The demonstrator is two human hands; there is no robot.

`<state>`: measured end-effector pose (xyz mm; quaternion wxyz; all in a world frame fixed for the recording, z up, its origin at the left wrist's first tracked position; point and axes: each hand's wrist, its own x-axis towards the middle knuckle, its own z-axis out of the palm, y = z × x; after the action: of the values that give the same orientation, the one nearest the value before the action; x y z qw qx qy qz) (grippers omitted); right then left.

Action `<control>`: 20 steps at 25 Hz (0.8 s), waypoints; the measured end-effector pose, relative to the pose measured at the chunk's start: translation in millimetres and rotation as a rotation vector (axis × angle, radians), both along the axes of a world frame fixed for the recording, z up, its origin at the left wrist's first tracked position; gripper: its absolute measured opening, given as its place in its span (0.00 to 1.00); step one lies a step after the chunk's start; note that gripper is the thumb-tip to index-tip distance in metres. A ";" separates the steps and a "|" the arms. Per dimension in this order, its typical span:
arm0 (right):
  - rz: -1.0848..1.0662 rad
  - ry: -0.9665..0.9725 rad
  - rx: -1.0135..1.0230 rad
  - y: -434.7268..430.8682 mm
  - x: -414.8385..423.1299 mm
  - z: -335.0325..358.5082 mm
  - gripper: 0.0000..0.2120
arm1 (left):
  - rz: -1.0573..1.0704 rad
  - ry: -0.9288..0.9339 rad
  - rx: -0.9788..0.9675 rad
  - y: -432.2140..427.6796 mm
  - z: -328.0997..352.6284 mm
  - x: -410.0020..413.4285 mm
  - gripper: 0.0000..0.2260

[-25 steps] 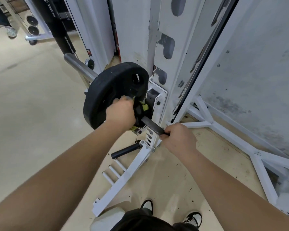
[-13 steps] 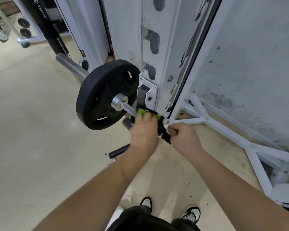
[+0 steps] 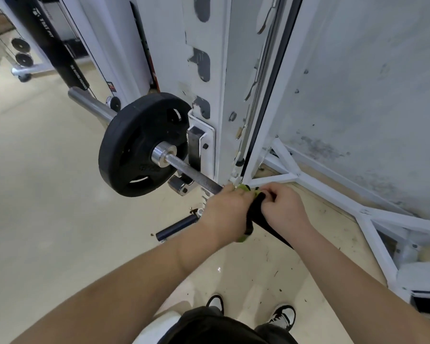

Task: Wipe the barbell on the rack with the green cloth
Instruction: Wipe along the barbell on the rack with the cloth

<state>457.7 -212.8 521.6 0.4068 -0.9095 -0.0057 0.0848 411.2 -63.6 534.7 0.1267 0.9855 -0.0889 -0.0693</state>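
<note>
Beside the rack [image 3: 215, 70] | left hand [image 3: 227, 212] curled round green cloth [image 3: 244, 188] on barbell [image 3: 194, 173] | right hand [image 3: 282, 208] gripping barbell alongside | keep wrap snug, slide along knurling

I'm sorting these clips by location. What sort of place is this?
Most likely a gym: a barbell loaded with a black weight plate rests on a white rack, and small plates hang on a stand in the background.

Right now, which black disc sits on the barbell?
The large weight plate beside the white upright; the small discs at top left are on other equipment.
</note>
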 end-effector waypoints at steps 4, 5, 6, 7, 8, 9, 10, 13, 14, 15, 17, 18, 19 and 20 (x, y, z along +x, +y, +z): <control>-0.020 -0.010 0.057 -11.7 -5.5 3.6 0.09 | 0.078 -0.162 0.232 35.1 18.3 55.1 0.23; -0.034 -0.002 0.068 -13.9 -7.1 3.3 0.10 | 0.035 -0.142 0.339 35.3 18.1 65.0 0.22; -0.045 0.011 0.074 -15.9 -9.4 3.1 0.10 | -0.005 -0.055 0.411 31.8 14.7 71.2 0.20; -0.052 0.022 0.079 -18.4 -12.0 3.4 0.11 | -0.030 0.069 0.465 27.0 11.4 74.1 0.17; -0.056 0.027 0.086 -21.7 -14.3 4.1 0.11 | -0.036 0.183 0.491 22.4 9.1 77.1 0.15; -0.065 0.027 0.099 -26.5 -15.5 4.6 0.11 | -0.029 0.258 0.482 16.7 9.1 81.0 0.13; -0.079 0.025 0.108 -31.6 -15.7 5.1 0.11 | -0.042 0.288 0.434 9.4 10.5 83.3 0.12; -0.105 0.016 0.094 -42.9 -14.1 7.6 0.10 | -0.229 0.227 0.230 -17.2 9.9 69.1 0.12; -0.112 0.018 0.088 -46.8 -13.3 8.1 0.10 | -0.270 0.210 0.198 -16.5 11.2 66.8 0.13; -0.115 0.029 0.088 -50.1 -13.6 8.1 0.10 | -0.246 0.199 0.190 -7.1 13.6 68.7 0.14; -0.109 0.045 0.097 -56.7 -16.1 5.5 0.10 | -0.075 0.189 0.301 17.7 15.5 76.2 0.15; -0.104 0.050 0.096 -58.1 -17.8 4.0 0.10 | 0.021 0.162 0.391 26.7 16.4 76.7 0.15; -0.097 0.059 0.093 -56.8 -19.0 2.9 0.10 | 0.091 0.121 0.418 27.9 15.2 70.8 0.14; -0.085 0.064 0.086 -53.3 -19.3 2.3 0.10 | 0.120 0.047 0.380 20.1 11.6 59.9 0.14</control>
<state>438.4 -266.0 523.9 0.4485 -0.8876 0.0422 0.0962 471.1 -43.5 546.3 -0.0557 0.9933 -0.0124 -0.1001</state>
